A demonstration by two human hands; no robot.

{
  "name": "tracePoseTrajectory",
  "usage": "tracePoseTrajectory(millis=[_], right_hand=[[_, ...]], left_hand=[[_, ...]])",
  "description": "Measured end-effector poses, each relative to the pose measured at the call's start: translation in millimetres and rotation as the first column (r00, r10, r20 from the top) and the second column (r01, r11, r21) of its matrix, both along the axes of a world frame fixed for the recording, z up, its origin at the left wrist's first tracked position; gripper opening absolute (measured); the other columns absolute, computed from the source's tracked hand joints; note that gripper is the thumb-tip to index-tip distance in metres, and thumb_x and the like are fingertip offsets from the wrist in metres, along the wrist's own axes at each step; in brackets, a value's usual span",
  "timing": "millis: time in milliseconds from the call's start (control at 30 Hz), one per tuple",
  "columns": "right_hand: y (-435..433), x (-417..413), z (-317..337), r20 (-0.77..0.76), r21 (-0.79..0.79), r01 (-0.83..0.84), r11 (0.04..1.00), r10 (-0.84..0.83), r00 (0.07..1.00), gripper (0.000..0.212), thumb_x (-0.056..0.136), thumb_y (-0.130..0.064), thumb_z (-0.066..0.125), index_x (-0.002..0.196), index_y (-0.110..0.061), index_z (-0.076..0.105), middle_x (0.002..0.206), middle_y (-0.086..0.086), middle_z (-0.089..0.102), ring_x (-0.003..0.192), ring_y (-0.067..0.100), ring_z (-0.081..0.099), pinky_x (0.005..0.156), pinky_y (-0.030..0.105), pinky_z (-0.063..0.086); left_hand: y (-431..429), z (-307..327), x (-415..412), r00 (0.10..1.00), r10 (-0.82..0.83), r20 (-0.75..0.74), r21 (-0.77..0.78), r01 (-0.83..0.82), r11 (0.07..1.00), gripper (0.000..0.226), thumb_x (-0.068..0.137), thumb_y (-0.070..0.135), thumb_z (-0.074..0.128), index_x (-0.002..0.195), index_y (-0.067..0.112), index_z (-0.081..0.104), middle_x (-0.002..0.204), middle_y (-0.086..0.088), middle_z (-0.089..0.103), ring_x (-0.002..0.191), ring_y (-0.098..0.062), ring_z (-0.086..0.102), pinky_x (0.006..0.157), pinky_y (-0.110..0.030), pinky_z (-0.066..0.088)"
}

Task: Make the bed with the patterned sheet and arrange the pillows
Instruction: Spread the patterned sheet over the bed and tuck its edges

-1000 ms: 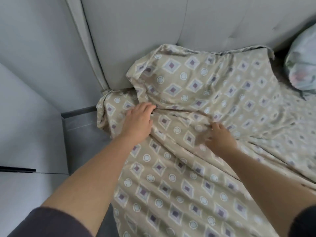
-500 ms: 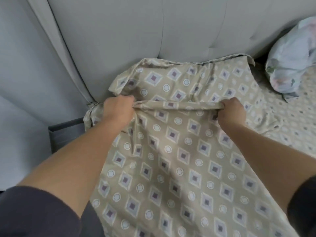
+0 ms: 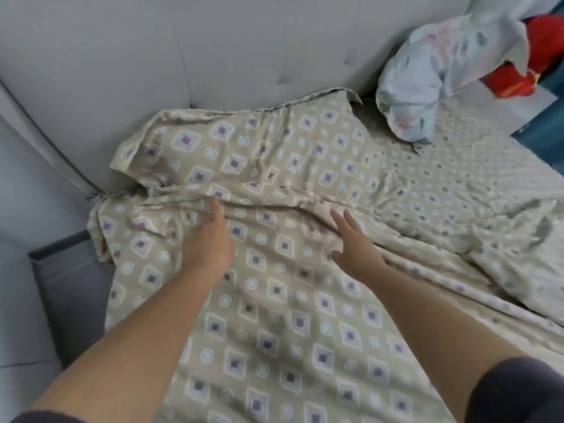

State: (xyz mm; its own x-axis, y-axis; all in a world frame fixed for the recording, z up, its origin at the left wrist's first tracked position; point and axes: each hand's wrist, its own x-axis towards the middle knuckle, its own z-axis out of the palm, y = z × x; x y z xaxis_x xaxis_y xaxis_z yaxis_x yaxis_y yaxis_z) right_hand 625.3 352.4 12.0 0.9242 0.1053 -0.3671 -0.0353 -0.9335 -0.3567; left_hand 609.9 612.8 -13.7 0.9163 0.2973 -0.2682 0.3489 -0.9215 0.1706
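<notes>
Here the sheet [image 3: 274, 300] lies rumpled across the bed [image 3: 494, 166], bunched in a ridge near the headboard [image 3: 183, 56]. We see the left hand [image 3: 207, 239] flat on that ridge, fingers together, and the right hand [image 3: 354, 248] beside it, fingers spread. A floral pillow [image 3: 427, 87] leans at the headboard; yellow marks on the red item [image 3: 512, 82] behind blur unreadably.

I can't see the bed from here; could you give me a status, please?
Left hand open, flat on patterned sheet; right hand open beside it. Sheet rumpled near headboard. Floral pillow far right, out of the way.
</notes>
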Motion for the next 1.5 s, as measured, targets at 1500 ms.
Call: tracePoseTrajectory(millis=[1500], right_hand=[[-516,-707,157,-0.183,-0.291,0.229,0.929,-0.289,0.940,0.064,0.092,-0.004,0.043,0.147,-0.031,0.024,0.146,0.002,0.035,0.122,0.027,0.045,0.081,0.037,0.049]], left_hand=[[-564,170,-575,0.573,-0.811,-0.117,-0.054,0.812,0.581,0.034,0.095,0.020,0.049,0.129,0.018,0.047,0.123,-0.003,0.052,0.101,-0.024,0.057,0.074,-0.034,0.045]])
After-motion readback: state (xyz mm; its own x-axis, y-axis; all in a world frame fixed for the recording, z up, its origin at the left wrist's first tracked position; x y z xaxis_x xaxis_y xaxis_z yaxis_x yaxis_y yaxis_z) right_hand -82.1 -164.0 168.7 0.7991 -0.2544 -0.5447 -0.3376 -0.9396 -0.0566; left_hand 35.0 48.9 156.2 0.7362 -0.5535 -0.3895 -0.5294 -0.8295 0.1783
